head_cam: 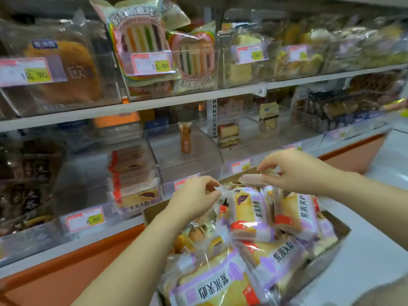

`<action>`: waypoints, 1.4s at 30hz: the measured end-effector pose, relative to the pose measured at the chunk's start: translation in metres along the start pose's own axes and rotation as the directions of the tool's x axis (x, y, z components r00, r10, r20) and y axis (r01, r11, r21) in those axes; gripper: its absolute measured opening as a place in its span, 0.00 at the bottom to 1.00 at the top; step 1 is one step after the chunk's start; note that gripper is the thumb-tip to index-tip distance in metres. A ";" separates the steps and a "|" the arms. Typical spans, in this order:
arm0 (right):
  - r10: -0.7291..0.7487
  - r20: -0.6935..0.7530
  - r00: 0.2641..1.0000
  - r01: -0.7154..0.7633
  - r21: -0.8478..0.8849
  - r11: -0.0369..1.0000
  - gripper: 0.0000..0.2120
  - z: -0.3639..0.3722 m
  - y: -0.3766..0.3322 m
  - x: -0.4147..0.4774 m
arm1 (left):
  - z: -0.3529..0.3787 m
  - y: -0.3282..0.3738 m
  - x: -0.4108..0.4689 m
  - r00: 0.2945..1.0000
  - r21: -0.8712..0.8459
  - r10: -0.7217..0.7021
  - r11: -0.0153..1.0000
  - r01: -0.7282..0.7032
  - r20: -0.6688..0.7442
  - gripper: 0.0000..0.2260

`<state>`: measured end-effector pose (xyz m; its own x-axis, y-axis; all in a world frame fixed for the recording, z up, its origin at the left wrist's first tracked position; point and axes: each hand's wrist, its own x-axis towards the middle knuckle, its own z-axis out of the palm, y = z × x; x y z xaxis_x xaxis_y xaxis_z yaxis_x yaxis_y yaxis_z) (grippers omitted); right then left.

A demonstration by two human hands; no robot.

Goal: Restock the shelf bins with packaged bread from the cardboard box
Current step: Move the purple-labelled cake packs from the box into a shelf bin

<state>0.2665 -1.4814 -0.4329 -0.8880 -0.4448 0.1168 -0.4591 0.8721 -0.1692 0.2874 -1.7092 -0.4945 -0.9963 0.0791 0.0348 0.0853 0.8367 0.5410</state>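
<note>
The bread packs [249, 215] looked light, soft and crushable in slippery film, best lifted by their crimped seams. They stood in the cardboard box [340, 230] under both hands. The left hand [194, 195] pinched 1 seam, the right hand [295, 171] another, wrists bent down, shelf bin [187, 155] beyond.

Bread packages [249, 215]: clear film with lilac bands, a red corner patch and black characters over yellow bread. Cardboard box [341, 227]: plain brown. Stacked packs [130, 171], lower-left bin: red edges, cream faces. Sandwich packs [139, 34], upper shelf: pink border, vertical stripes of orange, yellow, green and purple. Price labels [85, 218]: white, red-framed, with a yellow-green patch. Shelf edges [176, 102]: white. Base panel [66, 272]: orange. Far-left packs [28, 184]: dark brown, white characters.
</note>
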 end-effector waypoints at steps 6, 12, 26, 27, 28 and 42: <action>0.104 0.164 0.981 -0.100 -0.027 0.995 0.23 0.013 0.060 -0.035 | 0.018 0.025 -0.001 0.978 0.133 0.010 0.990 -0.038 0.206 0.12; 0.137 0.315 0.939 -0.175 0.095 0.980 0.36 0.030 0.078 -0.040 | 0.023 0.036 -0.007 0.945 0.108 -0.040 0.994 0.005 0.325 0.28; 0.115 0.280 0.953 -0.207 0.327 0.922 0.27 0.022 0.079 -0.037 | 0.024 0.040 -0.011 0.983 -0.253 -0.083 0.960 0.123 0.162 0.27; 0.108 0.293 0.950 -0.204 0.320 0.925 0.26 0.016 0.078 -0.038 | 0.024 0.041 -0.010 0.984 -0.273 -0.094 0.953 0.134 0.153 0.28; 0.107 0.307 0.946 -0.202 0.295 0.934 0.22 0.009 0.076 -0.038 | 0.024 0.042 -0.009 0.983 -0.291 -0.110 0.945 0.150 0.149 0.28; -0.008 0.174 0.985 -0.125 0.739 0.662 0.11 -0.026 0.020 -0.044 | -0.010 0.049 -0.029 0.936 -0.771 0.156 0.617 0.158 0.316 0.27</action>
<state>0.2967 -1.4395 -0.4162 -0.8755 -0.4802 -0.0538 -0.2124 0.4826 -0.8497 0.3204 -1.6756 -0.4604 -0.9149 0.3753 -0.1487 -0.1151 0.1106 0.9872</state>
